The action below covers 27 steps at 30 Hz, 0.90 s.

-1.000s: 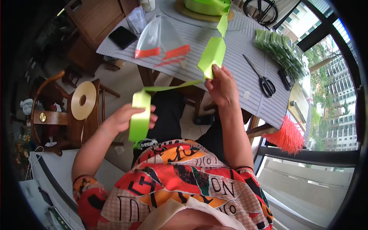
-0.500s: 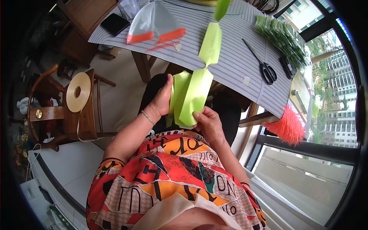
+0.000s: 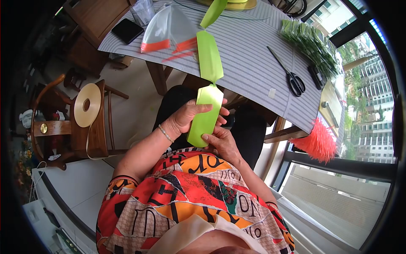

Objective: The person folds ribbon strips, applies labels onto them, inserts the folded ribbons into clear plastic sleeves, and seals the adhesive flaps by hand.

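Note:
A shiny lime-green ribbon point(image 3: 206, 114), notched into wide segments joined by narrow necks, lies stacked in my hands above my lap. My left hand point(image 3: 185, 118), with a beaded bracelet at the wrist, wraps round the stack: its thumb lies across the top and its fingertips show past the far side. At the near end, my right hand point(image 3: 223, 143) pinches the ribbon's lower corner, thumb uppermost. From the stack the strip runs away over the table edge, with another segment on the striped cloth and a further one curling up beyond it.
On the striped tablecloth point(image 3: 249, 63) are black scissors point(image 3: 292, 78), a clear bag with orange edges point(image 3: 163, 31), a dark phone point(image 3: 127, 31) and green packaged bundles point(image 3: 306, 44). Red fringe point(image 3: 316, 142) hangs at the right corner. A cream ribbon roll point(image 3: 86, 106) rests on a chair at left.
The loose segment has been folded flat onto the stack. My left hand has moved from the stack's side to a grip around it, and the trailing strip has swung left.

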### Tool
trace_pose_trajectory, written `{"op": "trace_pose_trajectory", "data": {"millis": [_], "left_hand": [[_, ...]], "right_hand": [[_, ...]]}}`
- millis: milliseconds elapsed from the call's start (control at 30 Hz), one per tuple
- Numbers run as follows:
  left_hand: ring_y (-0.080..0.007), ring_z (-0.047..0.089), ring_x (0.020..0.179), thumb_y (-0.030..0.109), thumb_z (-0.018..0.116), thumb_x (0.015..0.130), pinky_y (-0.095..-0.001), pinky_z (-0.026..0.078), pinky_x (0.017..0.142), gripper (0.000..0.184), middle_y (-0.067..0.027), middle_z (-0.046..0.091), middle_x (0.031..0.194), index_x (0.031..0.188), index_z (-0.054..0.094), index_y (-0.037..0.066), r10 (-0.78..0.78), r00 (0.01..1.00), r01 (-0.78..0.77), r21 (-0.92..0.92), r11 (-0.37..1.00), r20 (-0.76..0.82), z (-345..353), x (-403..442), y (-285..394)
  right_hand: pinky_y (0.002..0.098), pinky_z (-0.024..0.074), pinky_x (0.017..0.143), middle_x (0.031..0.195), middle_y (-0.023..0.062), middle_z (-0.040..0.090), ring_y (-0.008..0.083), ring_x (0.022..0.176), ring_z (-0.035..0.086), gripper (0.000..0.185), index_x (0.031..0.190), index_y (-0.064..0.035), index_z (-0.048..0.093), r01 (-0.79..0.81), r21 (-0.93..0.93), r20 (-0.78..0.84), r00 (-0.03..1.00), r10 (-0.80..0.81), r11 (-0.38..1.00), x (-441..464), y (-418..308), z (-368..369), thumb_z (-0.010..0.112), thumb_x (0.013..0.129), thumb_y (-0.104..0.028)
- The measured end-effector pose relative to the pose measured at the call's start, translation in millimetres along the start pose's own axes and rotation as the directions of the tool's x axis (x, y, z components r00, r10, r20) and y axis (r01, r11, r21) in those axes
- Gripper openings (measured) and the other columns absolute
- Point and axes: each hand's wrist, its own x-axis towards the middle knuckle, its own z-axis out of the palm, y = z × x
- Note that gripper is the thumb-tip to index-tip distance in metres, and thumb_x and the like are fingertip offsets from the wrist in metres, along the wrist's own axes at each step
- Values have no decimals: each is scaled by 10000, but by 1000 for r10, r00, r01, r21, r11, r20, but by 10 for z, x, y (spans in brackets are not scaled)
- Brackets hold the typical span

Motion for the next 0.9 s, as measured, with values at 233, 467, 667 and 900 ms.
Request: {"op": "trace_pose_trajectory", "data": {"millis": [233, 467, 667, 900], "left_hand": [[-288, 652, 984, 260, 532, 945, -387, 524, 857, 541, -208, 640, 1084, 1348, 457, -94, -91, 987, 84, 56, 995, 136, 87, -469, 389], [-312, 670, 925, 209, 555, 888, -422, 522, 876, 557, -210, 649, 997, 1318, 463, -131, -283, 958, 287, 116, 951, -47, 291, -1578, 811], [-289, 657, 960, 163, 528, 895, -411, 499, 917, 525, -191, 645, 1024, 1322, 459, -135, -321, 945, 326, 112, 939, -58, 377, -1908, 924], [-248, 640, 987, 139, 558, 890, -386, 481, 936, 513, -160, 643, 1053, 1316, 451, -127, -351, 934, 358, 162, 919, -71, 299, -2039, 862]], "right_hand": [[267, 506, 793, 1014, 43, 699, 108, 916, 620, 275, 1139, -12, 670, 48, -222, 375, 926, 40, 974, 154, -158, -313, 659, 931, -192], [348, 532, 845, 1334, 120, 558, 198, 1092, 593, 621, 1411, -6, 415, 121, 193, 393, 900, -190, 974, 822, -549, -102, 606, 950, -376], [423, 499, 946, 1322, 134, 556, 262, 1168, 575, 650, 1385, -47, 430, 180, 502, 374, 837, -400, 846, 1263, -673, 298, 486, 968, -542], [433, 519, 856, 1032, 125, 639, 256, 948, 613, 367, 1197, -12, 517, 270, 512, -39, 955, -293, 815, 1514, -1151, 350, 486, 1015, -328]]}}
